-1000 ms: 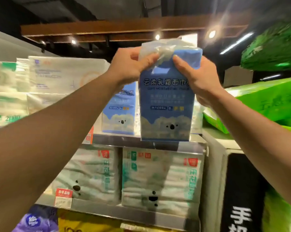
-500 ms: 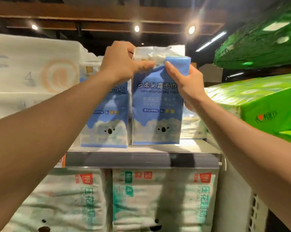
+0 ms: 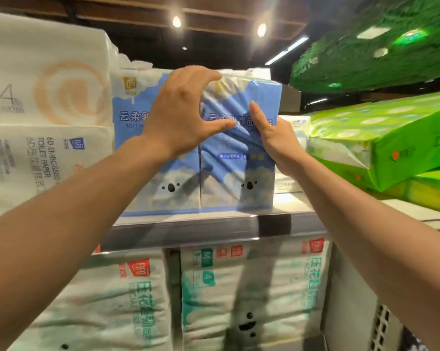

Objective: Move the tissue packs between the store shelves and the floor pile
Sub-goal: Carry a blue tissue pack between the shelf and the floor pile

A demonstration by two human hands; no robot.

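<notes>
A blue tissue pack (image 3: 239, 173) with a koala print stands upright on the top shelf (image 3: 188, 229), tight against a matching blue pack (image 3: 135, 115) on its left. My left hand (image 3: 181, 112) is spread wide in front of the two packs. Its fingertips touch the crinkled plastic at the right pack's top and its thumb lies across the front. My right hand (image 3: 272, 140) presses straight fingers against the pack's front right side.
White toilet paper packs (image 3: 49, 97) fill the shelf to the left. Green packs (image 3: 381, 140) are stacked at the right, with a small white pack (image 3: 289, 183) behind. White-and-green tissue packs (image 3: 252, 287) sit on the shelf below.
The blue pack went from held in the air to standing on the top shelf beside its twin. My left hand's pinch on the top plastic has opened out, and my right fingers have straightened.
</notes>
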